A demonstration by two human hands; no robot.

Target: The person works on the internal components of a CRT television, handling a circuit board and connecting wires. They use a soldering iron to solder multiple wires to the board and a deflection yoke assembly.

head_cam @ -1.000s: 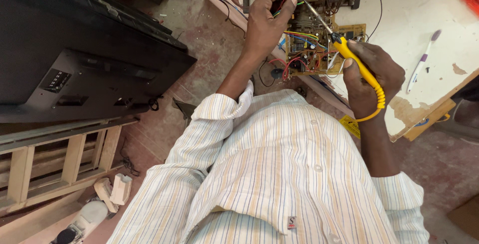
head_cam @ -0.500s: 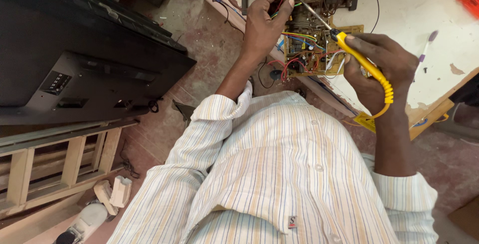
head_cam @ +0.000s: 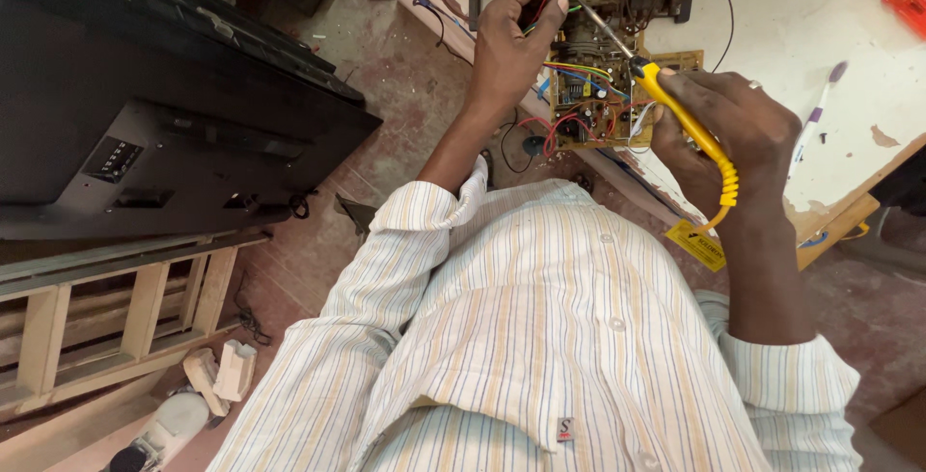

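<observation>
Soldering iron (head_cam: 687, 120) gripped in right hand (head_cam: 733, 134), tip over circuit board (head_cam: 603, 106); left hand (head_cam: 511, 48) pinches wires (head_cam: 545, 4) (contact point hidden, board top cropped).

Repair wkshop: circuit board (head_cam: 603, 96), soldering iron (head_cam: 680, 115), bench (head_cam: 820, 28).

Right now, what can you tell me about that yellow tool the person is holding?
The yellow soldering iron has a plastic-looking handle with a ribbed yellow collar at its lower end and a thin metal shaft. The right hand grips the handle. It is tilted, tip pointing up-left toward the wired circuit board at the table's edge, near the left hand's fingers.
</observation>
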